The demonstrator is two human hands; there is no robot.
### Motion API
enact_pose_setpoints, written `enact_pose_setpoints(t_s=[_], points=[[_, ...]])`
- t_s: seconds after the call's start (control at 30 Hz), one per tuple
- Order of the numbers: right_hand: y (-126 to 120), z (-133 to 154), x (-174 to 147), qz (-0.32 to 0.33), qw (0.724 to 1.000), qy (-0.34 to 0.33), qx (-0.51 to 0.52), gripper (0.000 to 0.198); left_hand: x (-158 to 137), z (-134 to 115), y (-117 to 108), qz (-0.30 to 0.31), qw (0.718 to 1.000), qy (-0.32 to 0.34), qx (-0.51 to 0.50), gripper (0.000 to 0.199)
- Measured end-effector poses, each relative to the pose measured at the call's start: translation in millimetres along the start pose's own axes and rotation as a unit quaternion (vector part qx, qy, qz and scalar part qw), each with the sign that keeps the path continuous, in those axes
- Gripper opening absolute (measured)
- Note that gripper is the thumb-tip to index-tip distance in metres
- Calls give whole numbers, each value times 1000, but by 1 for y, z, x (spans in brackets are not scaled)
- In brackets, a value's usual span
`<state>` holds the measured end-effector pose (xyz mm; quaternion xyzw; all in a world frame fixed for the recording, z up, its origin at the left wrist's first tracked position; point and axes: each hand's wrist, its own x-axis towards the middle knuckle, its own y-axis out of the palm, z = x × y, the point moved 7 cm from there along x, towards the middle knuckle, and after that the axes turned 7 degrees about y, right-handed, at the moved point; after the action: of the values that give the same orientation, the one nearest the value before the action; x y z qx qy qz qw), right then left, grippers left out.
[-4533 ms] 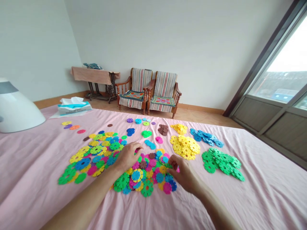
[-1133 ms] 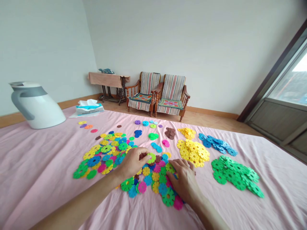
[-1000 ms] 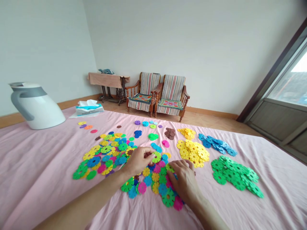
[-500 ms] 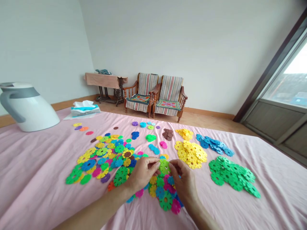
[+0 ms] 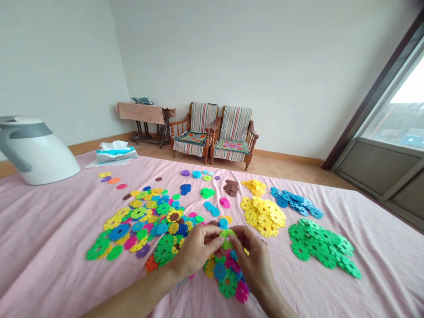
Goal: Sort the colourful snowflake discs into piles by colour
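Note:
Both my hands pinch a light green notched plastic disc (image 5: 226, 237), held above the mixed pieces. My left hand (image 5: 200, 247) is closed on its left edge with thumb and fingertips. On the other edge, my right hand (image 5: 252, 254) is closed, its thumb lying over the disc's face. A small yellow bit shows by the right fingers; whether it is held, I cannot tell. Below the hands lie loose discs, among them a green disc (image 5: 228, 283) and a pink disc (image 5: 241, 292). To the left spreads a mixed pile of discs (image 5: 145, 216) in many colours.
Sorted heaps of yellow discs (image 5: 265, 214), blue discs (image 5: 296, 201), green discs (image 5: 323, 243) and brown discs (image 5: 231, 188) lie right of centre on the pink cloth (image 5: 59, 247). A white jug (image 5: 49, 154) and a tissue box (image 5: 116, 153) stand at the left. Two chairs (image 5: 232, 137) are beyond.
My hands have lowered slightly with the light green disc and drawn closer together. My right thumb now covers more of the disc. The view has shifted a little.

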<state>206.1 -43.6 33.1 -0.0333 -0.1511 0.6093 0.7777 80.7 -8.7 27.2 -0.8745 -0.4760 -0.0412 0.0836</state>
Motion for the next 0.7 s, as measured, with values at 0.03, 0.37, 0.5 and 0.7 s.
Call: enact_pose_setpoints(t_s=[0.03, 0.37, 0.5, 0.7], points=[[3, -3, 0, 19, 999, 17, 28, 26, -1, 0, -1, -5, 1000, 2, 10, 32], [12, -29, -3, 30, 988, 85, 124, 22, -12, -35, 10, 18, 918, 177, 354, 46], [11, -28, -4, 18, 991, 78, 107, 24, -12, -34, 11, 18, 902, 171, 397, 38], [5, -21, -6, 7, 995, 57, 86, 28, -6, -36, 7, 24, 900, 164, 403, 24]])
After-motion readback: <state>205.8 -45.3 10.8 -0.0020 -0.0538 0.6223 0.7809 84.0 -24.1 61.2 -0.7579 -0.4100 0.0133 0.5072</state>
